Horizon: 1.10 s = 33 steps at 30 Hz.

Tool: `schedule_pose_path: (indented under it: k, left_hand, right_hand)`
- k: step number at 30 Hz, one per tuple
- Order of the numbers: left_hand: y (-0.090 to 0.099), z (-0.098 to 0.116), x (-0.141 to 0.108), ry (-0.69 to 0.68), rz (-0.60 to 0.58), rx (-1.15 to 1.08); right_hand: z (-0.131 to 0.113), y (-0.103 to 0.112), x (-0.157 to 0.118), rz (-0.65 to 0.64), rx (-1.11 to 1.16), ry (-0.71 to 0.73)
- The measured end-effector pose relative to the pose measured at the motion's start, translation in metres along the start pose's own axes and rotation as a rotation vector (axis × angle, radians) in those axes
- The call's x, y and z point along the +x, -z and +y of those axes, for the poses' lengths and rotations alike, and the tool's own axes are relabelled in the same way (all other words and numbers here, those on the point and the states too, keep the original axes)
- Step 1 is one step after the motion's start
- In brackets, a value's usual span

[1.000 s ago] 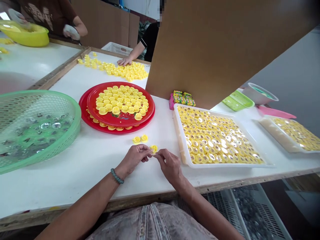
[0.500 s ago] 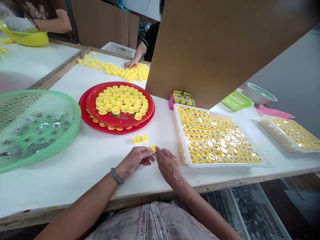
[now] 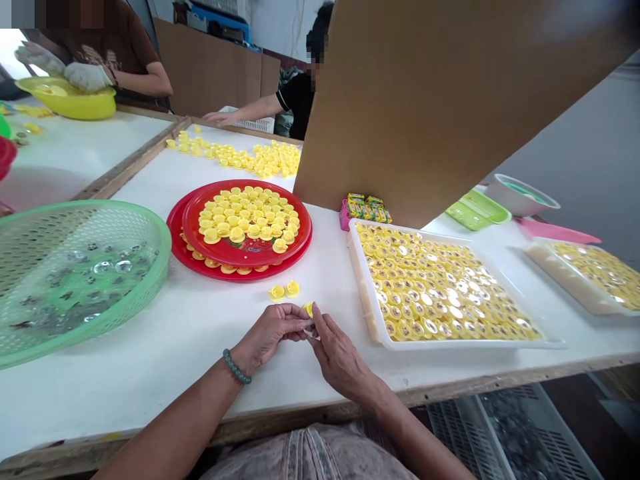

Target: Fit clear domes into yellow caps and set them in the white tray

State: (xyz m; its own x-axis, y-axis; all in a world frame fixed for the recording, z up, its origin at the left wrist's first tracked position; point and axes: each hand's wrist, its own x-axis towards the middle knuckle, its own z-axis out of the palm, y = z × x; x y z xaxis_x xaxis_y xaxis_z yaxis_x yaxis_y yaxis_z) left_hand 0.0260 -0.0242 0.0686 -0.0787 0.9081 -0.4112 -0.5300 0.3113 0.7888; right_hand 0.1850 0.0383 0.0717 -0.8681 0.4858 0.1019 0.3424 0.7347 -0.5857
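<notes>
My left hand point(image 3: 274, 333), with a bead bracelet on its wrist, and my right hand point(image 3: 341, 357) meet over the white table. Between their fingertips they pinch one small yellow cup-shaped piece point(image 3: 309, 309); the fingers hide most of it. Just beyond them, two more yellow pieces point(image 3: 285, 290) lie on the table. Farther back are two stacked red trays point(image 3: 245, 253), both bearing yellow pieces. To the right of my hands stands a white tray point(image 3: 367, 300) filled with rows of yellow pieces with shiny round tops.
A green mesh basket point(image 3: 160, 267) with clear round parts is at left. A tall cardboard panel point(image 3: 400, 113) stands behind small packets point(image 3: 367, 208). Loose yellow pieces point(image 3: 270, 159) lie at the back. Two people work beyond; one wears gloves at a yellow basin point(image 3: 90, 105).
The view has shifted, so the table sits lower in it. My right fingers have straightened somewhat around the piece. The far person's hand has moved left, off the yellow pieces.
</notes>
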Motion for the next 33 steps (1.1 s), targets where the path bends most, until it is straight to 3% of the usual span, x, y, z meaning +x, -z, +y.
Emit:
schedule_pose_path:
  k: [6,11,15,19,23,29,33]
  left_hand:
    - [0.001,0.002,0.001,-0.041,-0.051,0.007]
    - [0.002,0.002,0.003,-0.033,-0.034,-0.023]
    - [-0.003,0.0,0.004,-0.105,0.012,-0.113]
    - [-0.01,-0.004,0.005,-0.171,0.078,-0.134]
    - [-0.009,-0.004,0.006,-0.199,0.132,-0.113]
    - [-0.001,-0.001,0.007,-0.184,0.029,-0.082]
    - [-0.002,0.0,0.007,-0.163,-0.037,-0.07]
  right_hand:
    - [0.001,0.019,0.0,0.04,0.266,-0.058]
    - [-0.002,0.019,0.007,0.098,0.728,-0.326]
    - [-0.001,0.009,0.013,0.248,1.133,-0.516]
    - [-0.003,-0.001,0.016,0.404,1.338,-0.558]
    - [0.0,-0.004,0.014,0.358,1.225,-0.497]
    - [0.01,0.01,0.01,0.242,0.507,-0.203]
    - [0.009,0.018,0.013,0.157,0.287,-0.086]
